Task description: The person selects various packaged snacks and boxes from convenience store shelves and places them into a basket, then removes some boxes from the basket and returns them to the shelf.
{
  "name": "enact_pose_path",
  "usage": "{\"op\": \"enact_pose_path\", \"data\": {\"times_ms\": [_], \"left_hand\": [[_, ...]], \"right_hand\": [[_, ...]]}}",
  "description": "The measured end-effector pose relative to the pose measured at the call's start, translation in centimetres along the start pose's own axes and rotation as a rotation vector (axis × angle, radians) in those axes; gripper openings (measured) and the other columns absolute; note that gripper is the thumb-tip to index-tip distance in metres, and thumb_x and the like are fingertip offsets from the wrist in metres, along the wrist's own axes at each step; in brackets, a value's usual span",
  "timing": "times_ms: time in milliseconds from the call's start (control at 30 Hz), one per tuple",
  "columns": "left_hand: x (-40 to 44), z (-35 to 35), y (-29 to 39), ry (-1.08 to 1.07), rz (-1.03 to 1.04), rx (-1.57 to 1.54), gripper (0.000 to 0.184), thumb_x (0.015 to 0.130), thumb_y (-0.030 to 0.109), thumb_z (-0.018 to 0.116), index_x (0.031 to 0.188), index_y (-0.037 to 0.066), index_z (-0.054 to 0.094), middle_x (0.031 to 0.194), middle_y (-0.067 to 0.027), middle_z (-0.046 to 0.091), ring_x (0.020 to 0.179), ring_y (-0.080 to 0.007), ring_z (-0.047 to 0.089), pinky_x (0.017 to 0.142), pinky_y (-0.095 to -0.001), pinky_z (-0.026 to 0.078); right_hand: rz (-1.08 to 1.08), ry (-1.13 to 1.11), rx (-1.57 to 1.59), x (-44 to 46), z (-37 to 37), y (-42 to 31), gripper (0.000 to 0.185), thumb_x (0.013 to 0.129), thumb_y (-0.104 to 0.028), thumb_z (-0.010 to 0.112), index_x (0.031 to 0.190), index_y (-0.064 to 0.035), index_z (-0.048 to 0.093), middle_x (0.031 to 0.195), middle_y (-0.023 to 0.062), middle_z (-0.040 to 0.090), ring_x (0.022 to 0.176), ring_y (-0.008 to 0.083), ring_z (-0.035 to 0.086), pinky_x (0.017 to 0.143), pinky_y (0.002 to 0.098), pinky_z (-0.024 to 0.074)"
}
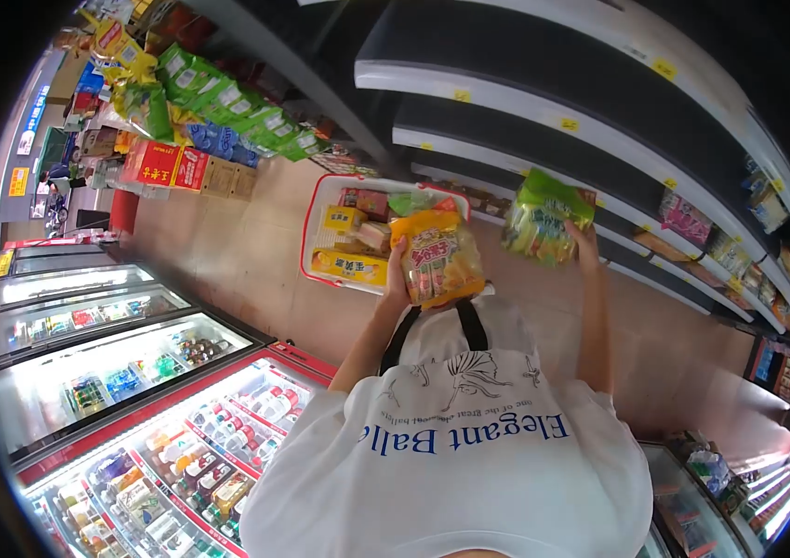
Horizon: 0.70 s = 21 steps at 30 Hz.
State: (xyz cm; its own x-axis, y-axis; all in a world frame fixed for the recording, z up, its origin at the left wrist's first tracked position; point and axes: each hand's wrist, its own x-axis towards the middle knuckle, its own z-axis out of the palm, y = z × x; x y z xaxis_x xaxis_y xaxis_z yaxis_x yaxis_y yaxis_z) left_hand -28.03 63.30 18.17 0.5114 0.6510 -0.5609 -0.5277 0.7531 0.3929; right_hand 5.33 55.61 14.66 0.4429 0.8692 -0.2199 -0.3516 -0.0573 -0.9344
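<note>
My left hand (397, 277) is closed on the side of a yellow-orange snack bag (439, 259) with red lettering. The bag is held in front of my chest and covers part of a white basket with a red rim (307, 228). Inside the basket are a long yellow pack (348, 268), a smaller yellow box (344, 219) and other packets. Out to the right, my right hand (586, 245) grips the edge of a green snack bag (544, 219) with a clear lower part, close to the shelf fronts.
Dark shelves with white edges and yellow price tags (569, 124) curve along the right, with some packets (686, 216) on them. Lit refrigerated cases of drinks (213, 465) line the left. Green bags (227, 102) hang above red cartons (162, 165). Tiled floor (246, 251) runs between.
</note>
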Motion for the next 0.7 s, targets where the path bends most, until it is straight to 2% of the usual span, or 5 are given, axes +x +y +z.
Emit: {"op": "enact_pose_path", "data": {"times_ms": [133, 167, 400, 467, 700], "left_hand": [[-0.2, -1.9, 1.8, -0.012, -0.099, 0.089, 0.056, 0.083, 0.044, 0.046, 0.120, 0.002, 0.041, 0.110, -0.0155, 0.054, 0.097, -0.0264, 0.056, 0.083, -0.0383, 0.047], [-0.2, -2.5, 2.6, -0.062, -0.127, 0.141, 0.053, 0.083, 0.042, 0.047, 0.119, 0.002, 0.042, 0.109, -0.0152, 0.055, 0.095, -0.0252, 0.057, 0.082, -0.0370, 0.047], [-0.4, -8.4, 8.2, -0.057, -0.216, 0.207, 0.049, 0.083, 0.039, 0.049, 0.116, 0.004, 0.044, 0.107, -0.0126, 0.057, 0.090, -0.0226, 0.059, 0.079, -0.0348, 0.048], [-1.3, -8.1, 10.7, 0.033, -0.088, 0.270, 0.046, 0.082, 0.038, 0.051, 0.114, 0.005, 0.046, 0.104, -0.0116, 0.057, 0.089, -0.0207, 0.059, 0.077, -0.0327, 0.049], [2.3, -18.7, 18.6, 0.056, -0.137, 0.327, 0.049, 0.079, 0.043, 0.053, 0.111, 0.007, 0.047, 0.088, -0.0093, 0.062, 0.069, -0.0194, 0.061, 0.061, -0.0313, 0.052]], "right_hand": [[0.221, 0.116, -0.035, -5.0, 6.0, 0.8, 0.061, 0.079, -0.031, 0.062, 0.127, -0.0044, 0.034, 0.118, 0.0074, 0.046, 0.106, 0.0182, 0.045, 0.091, 0.0289, 0.0344], [0.125, 0.003, 0.033, -5.2, 6.6, 2.9, 0.064, 0.079, -0.035, 0.060, 0.128, -0.0050, 0.032, 0.120, 0.0081, 0.044, 0.109, 0.0191, 0.044, 0.091, 0.0298, 0.0344], [0.357, -0.059, 0.011, -5.5, 13.2, 6.4, 0.063, 0.080, -0.038, 0.057, 0.128, -0.0061, 0.033, 0.118, 0.0088, 0.046, 0.108, 0.0184, 0.043, 0.091, 0.0307, 0.0340], [0.410, -0.081, 0.001, -5.0, 15.5, 7.8, 0.067, 0.078, -0.042, 0.058, 0.129, -0.0065, 0.032, 0.118, 0.0090, 0.046, 0.108, 0.0187, 0.044, 0.091, 0.0316, 0.0339], [0.353, 0.116, -0.252, -3.0, 24.2, 16.5, 0.074, 0.072, -0.049, 0.059, 0.128, -0.0068, 0.036, 0.120, 0.0110, 0.045, 0.114, 0.0216, 0.040, 0.093, 0.0348, 0.0322]]}}
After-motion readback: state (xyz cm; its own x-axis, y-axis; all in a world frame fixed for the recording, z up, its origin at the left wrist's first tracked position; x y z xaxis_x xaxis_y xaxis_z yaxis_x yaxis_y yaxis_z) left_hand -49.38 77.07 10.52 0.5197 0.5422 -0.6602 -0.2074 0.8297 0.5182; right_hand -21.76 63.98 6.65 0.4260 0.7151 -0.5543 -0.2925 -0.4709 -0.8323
